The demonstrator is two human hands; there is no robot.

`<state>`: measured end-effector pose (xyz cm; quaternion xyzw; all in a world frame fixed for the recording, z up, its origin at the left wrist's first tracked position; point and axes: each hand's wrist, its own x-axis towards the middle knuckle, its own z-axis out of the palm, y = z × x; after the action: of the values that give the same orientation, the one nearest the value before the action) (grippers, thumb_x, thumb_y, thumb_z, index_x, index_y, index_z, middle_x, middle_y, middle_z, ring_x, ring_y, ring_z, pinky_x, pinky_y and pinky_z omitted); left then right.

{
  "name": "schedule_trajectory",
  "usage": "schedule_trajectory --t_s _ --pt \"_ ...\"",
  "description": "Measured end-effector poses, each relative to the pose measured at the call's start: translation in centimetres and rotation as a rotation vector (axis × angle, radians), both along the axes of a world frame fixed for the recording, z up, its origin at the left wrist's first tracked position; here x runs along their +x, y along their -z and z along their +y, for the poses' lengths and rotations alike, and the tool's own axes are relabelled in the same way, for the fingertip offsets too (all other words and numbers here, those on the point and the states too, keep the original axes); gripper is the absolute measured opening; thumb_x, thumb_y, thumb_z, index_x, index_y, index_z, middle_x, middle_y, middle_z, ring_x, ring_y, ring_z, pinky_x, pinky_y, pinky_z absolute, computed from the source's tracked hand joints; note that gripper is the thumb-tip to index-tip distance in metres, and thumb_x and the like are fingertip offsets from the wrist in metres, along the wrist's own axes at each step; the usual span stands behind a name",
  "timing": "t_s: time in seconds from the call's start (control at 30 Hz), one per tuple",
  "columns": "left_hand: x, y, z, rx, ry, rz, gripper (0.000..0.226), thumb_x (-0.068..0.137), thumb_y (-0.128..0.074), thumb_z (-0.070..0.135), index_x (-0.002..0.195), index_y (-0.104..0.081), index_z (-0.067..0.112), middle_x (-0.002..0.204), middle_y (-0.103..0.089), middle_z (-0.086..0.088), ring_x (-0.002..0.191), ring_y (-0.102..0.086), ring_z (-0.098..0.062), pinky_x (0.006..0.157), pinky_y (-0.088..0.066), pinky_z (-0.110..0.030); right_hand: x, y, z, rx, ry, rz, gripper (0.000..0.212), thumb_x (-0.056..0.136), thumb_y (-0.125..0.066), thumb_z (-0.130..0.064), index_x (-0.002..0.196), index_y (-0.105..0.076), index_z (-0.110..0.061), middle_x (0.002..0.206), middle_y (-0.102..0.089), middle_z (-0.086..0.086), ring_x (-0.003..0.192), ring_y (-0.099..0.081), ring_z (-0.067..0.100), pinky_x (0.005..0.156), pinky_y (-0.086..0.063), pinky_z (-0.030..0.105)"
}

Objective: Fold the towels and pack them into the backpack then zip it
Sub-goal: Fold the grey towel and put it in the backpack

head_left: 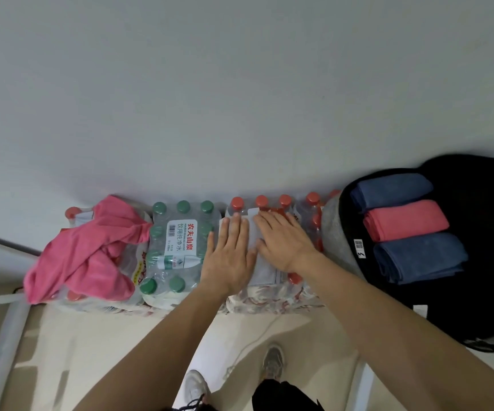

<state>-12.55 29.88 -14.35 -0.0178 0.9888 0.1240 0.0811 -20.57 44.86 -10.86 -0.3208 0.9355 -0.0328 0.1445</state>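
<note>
Step in hand looked like pressing a light grey towel flat on the red-capped water pack, which served as the worktop. To do it well: keep both palms down, smooth outward from the centre crease, square the edges before lifting, since the bottle caps under it gave a lumpy base. Left hand lay palm-down on the towel's left part, fingers extended, close together, pointing at the wall, gripping nothing. Right hand lay flat just beside it, fingers slightly spread, angled up-left, also gripping nothing (both forearms reached in from below). The backpack lay open at right, holding three folded towels: blue, pink, blue. An unfolded pink towel sat crumpled on the left pack, not yet done.
</note>
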Motion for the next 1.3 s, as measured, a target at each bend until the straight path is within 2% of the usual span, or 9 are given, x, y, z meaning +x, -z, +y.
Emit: schedule_trajectory --t_s 0.13,0.23,0.3,0.5,0.73,0.87,1.03,1.17,1.3 --pt "-0.2 -0.2 -1.1 0.181 0.067 0.022 0.062 0.104 -0.019 0.043 0.157 -0.005 0.014 0.164 0.01 -0.002 0.15 0.014 -0.026 0.123 0.001 -0.045 -2.0 -2.0 -1.7 -0.056 0.031 -0.061 0.041 0.098 -0.048 -0.034 0.134 -0.043 -0.014 0.14 -0.045 0.011 0.125 -0.046 0.032 0.101 -0.041 0.046" --pt "-0.4 -1.3 -1.7 0.335 -0.104 0.123 0.047 0.099 -0.037 0.016 0.145 -0.037 0.008 0.161 -0.02 -0.016 0.145 -0.025 -0.036 0.118 -0.025 -0.045 -3.4 -2.8 -2.8 0.048 0.038 -0.163 0.055 0.093 -0.058 -0.04 0.139 -0.041 -0.013 0.142 -0.04 0.012 0.129 -0.044 0.035 0.103 -0.037 0.049" --pt "-0.8 -2.2 -1.6 0.378 -0.234 0.09 0.048 0.093 -0.04 0.008 0.14 -0.036 0.004 0.152 -0.031 -0.021 0.131 -0.041 -0.039 0.104 -0.041 -0.048 -4.1 -3.3 -3.3 0.125 0.038 -0.186 0.057 0.09 -0.061 -0.042 0.137 -0.044 -0.013 0.138 -0.045 0.011 0.126 -0.048 0.034 0.101 -0.036 0.049" --pt "-2.2 -3.2 -2.1 0.373 -0.429 -0.035 0.052 0.093 -0.053 0.017 0.14 -0.033 0.005 0.126 -0.053 -0.021 0.113 -0.054 -0.038 0.089 -0.043 -0.042 -4.1 -4.0 -2.6 0.132 0.039 -0.318 0.01 0.086 -0.063 -0.03 0.09 -0.055 -0.026 0.102 -0.065 0.004 0.089 -0.062 0.025 0.08 -0.054 0.039" --pt "-3.4 -5.0 -2.4 0.34 -0.277 -0.298 0.036 0.09 -0.062 0.04 0.118 -0.06 0.016 0.109 -0.066 -0.006 0.098 -0.062 -0.025 0.079 -0.045 -0.03 -3.5 -4.0 1.7 0.212 0.19 -0.451 0.04 0.08 -0.073 -0.041 0.107 -0.064 -0.012 0.107 -0.067 0.005 0.093 -0.064 0.023 0.086 -0.055 0.038" --pt "-5.9 -6.3 -2.3 0.27 -0.035 -0.215 0.017 0.088 -0.063 0.026 0.102 -0.066 0.018 0.105 -0.065 -0.005 0.098 -0.061 -0.025 0.079 -0.046 -0.031 -3.1 -4.5 2.6 0.102 0.308 -0.327 0.058 0.078 -0.073 -0.041 0.124 -0.054 -0.011 0.124 -0.058 0.011 0.112 -0.057 0.032 0.092 -0.051 0.041" --pt "-8.8 -5.6 -1.8 0.163 0.133 -0.114 0.031 0.089 -0.064 0.03 0.12 -0.065 0.025 0.107 -0.054 -0.008 0.096 -0.059 -0.029 0.083 -0.049 -0.038 -1.6 -2.9 1.8 -0.15 0.171 0.074 0.055 0.093 -0.047 -0.032 0.144 -0.04 -0.014 0.144 -0.043 0.008 0.134 -0.04 0.03 0.106 -0.039 0.042" --pt "-6.6 -3.4 -1.2 0.004 0.046 0.215 0.032 0.093 -0.056 0.026 0.124 -0.062 0.022 0.118 -0.061 -0.005 0.106 -0.059 -0.03 0.083 -0.045 -0.04 0.1 0.3 1.9 0.016 0.078 -0.008 0.08 0.089 -0.002 -0.051 0.157 -0.01 -0.011 0.166 -0.009 0.007 0.153 -0.004 0.023 0.123 -0.012 0.046" --pt "-2.6 -0.8 0.2 -0.042 0.064 0.066 0.059 0.104 -0.021 0.044 0.157 -0.012 0.018 0.164 -0.007 0.003 0.152 -0.004 -0.023 0.122 -0.009 -0.051 0.4 1.9 2.4 0.06 0.061 -0.005 0.078 0.091 0.007 -0.055 0.156 0.01 -0.013 0.165 0.014 0.005 0.152 0.014 0.019 0.123 0.0 0.048"
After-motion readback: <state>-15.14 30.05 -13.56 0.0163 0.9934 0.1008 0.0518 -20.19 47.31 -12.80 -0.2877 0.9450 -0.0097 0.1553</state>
